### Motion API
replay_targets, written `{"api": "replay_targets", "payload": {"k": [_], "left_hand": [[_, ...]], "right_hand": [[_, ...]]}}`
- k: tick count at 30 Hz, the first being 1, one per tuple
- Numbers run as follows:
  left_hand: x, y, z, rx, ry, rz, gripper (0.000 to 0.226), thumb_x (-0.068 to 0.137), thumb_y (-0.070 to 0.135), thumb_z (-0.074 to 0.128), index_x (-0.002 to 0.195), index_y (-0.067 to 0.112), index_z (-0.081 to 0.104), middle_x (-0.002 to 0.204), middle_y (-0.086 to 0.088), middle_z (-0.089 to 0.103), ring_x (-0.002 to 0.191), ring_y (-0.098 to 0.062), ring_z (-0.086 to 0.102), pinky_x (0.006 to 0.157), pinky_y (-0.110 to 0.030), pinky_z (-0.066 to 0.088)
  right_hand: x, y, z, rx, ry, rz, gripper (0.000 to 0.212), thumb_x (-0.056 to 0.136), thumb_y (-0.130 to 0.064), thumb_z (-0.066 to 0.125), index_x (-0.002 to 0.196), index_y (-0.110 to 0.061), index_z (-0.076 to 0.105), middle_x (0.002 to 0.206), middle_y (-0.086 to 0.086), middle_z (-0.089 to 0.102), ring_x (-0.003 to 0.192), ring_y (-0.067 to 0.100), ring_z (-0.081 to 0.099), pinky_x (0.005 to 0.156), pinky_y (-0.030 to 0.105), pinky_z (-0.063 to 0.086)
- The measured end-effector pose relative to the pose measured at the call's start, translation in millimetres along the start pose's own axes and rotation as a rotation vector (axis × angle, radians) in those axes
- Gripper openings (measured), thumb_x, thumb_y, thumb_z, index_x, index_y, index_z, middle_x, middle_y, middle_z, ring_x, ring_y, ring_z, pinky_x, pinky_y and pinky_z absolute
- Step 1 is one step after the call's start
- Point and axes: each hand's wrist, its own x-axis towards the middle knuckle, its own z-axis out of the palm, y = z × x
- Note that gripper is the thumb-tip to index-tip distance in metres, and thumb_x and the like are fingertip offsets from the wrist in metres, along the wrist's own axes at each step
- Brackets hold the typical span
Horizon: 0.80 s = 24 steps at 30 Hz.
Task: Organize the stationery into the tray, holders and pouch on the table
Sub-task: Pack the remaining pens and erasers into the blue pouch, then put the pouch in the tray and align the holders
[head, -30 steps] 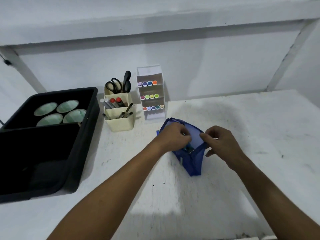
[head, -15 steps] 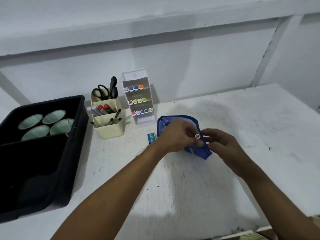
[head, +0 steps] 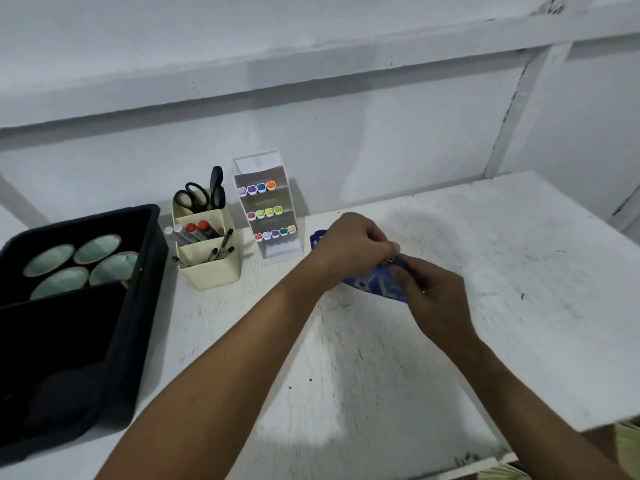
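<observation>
A: What is seen on the worn white wooden table (head: 450, 341)?

B: A large black plastic tray (head: 131, 323) is set at the left; beside it a cream plastic pen holder (head: 211, 268) and a clear tiered marker stand (head: 268, 216).

A: And the pouch?

B: The blue fabric pouch (head: 375, 282) is pinched at mid-table by the left hand (head: 353, 247) and right hand (head: 433, 299), both closed on it.

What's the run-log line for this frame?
phase: closing pouch | left hand: pinching zipper pull | right hand: gripping blue pouch | pouch: on white table
</observation>
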Motion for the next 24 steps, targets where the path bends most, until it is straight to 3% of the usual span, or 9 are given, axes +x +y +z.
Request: {"api": "replay_targets", "payload": {"k": [3, 6, 8, 11, 14, 18, 21, 24], "left_hand": [[-1.0, 6.6, 1.8, -0.131, 0.080, -0.075, 0.019, 0.081, 0.012, 0.068, 0.070, -0.003, 0.070, 0.056, -0.007, 0.061, 0.046, -0.018, 0.052, 0.054, -0.028, 0.050], [-0.9, 0.2, 5.2, -0.066, 0.218, 0.003, 0.018, 0.085, 0.022, 0.069, 0.072, 0.011, 0.068, 0.063, 0.003, 0.065, 0.056, -0.012, 0.059, 0.060, -0.024, 0.053], [-4.7, -9.9, -0.8, 0.043, 0.314, 0.049, 0.015, 0.088, 0.026, 0.066, 0.078, 0.015, 0.066, 0.069, 0.008, 0.062, 0.067, -0.007, 0.058, 0.059, -0.020, 0.044], [-11.3, -30.7, -21.5, 0.059, 0.385, 0.050, 0.013, 0.090, 0.025, 0.064, 0.081, 0.015, 0.064, 0.073, 0.008, 0.059, 0.073, -0.011, 0.057, 0.064, -0.021, 0.041], [-25.3, -52.4, -53.6, 0.089, 0.461, 0.044, 0.011, 0.089, 0.022, 0.064, 0.081, 0.015, 0.065, 0.070, 0.012, 0.057, 0.071, -0.010, 0.056, 0.061, -0.020, 0.038], [-54.8, -96.4, -116.9, 0.104, 0.619, -0.041, 0.010, 0.091, 0.015, 0.060, 0.081, 0.015, 0.060, 0.070, 0.017, 0.056, 0.071, -0.008, 0.055, 0.050, -0.011, 0.034], [-86.1, -133.2, -167.8, 0.086, 0.756, -0.116, 0.020, 0.092, 0.029, 0.062, 0.083, 0.012, 0.060, 0.079, 0.005, 0.063, 0.077, -0.016, 0.058, 0.062, -0.023, 0.038], [-123.4, -157.6, -206.1, -0.096, 0.745, -0.117, 0.022, 0.092, 0.042, 0.059, 0.084, 0.021, 0.057, 0.084, -0.004, 0.066, 0.080, -0.022, 0.061, 0.072, -0.037, 0.050]], "right_hand": [[-3.4, -11.4, 1.2, -0.027, 0.151, -0.046, 0.021, 0.087, -0.011, 0.063, 0.106, -0.005, 0.070, 0.084, -0.009, 0.065, 0.081, -0.004, 0.061, 0.063, 0.002, 0.047], [-4.2, -23.4, -0.3, 0.012, 0.259, -0.008, 0.018, 0.088, -0.012, 0.061, 0.102, -0.006, 0.070, 0.083, -0.008, 0.067, 0.076, -0.013, 0.061, 0.062, 0.002, 0.046], [-3.1, -30.9, -3.2, 0.045, 0.287, 0.011, 0.017, 0.090, -0.012, 0.059, 0.099, -0.004, 0.070, 0.079, -0.008, 0.067, 0.076, -0.012, 0.062, 0.062, 0.003, 0.045], [-0.4, -50.3, -3.7, 0.110, 0.268, 0.029, 0.013, 0.092, -0.011, 0.056, 0.092, -0.015, 0.068, 0.074, -0.026, 0.065, 0.076, -0.006, 0.063, 0.064, 0.006, 0.046], [3.8, -71.0, 8.0, 0.185, 0.239, 0.078, 0.023, 0.093, -0.010, 0.055, 0.086, -0.030, 0.064, 0.073, -0.030, 0.066, 0.073, -0.005, 0.063, 0.067, 0.010, 0.048], [10.9, -101.3, 40.9, 0.330, 0.217, 0.124, 0.013, 0.094, -0.007, 0.052, 0.095, -0.010, 0.065, 0.067, -0.033, 0.065, 0.068, -0.011, 0.062, 0.064, 0.005, 0.045], [12.4, -131.0, 73.9, 0.440, 0.128, 0.112, 0.018, 0.095, -0.003, 0.048, 0.093, -0.015, 0.060, 0.065, -0.031, 0.066, 0.067, -0.011, 0.064, 0.060, 0.005, 0.046], [14.2, -153.4, 112.2, 0.472, 0.061, 0.108, 0.017, 0.097, -0.010, 0.047, 0.095, -0.018, 0.062, 0.074, -0.022, 0.069, 0.074, -0.001, 0.066, 0.065, 0.014, 0.050]]}}
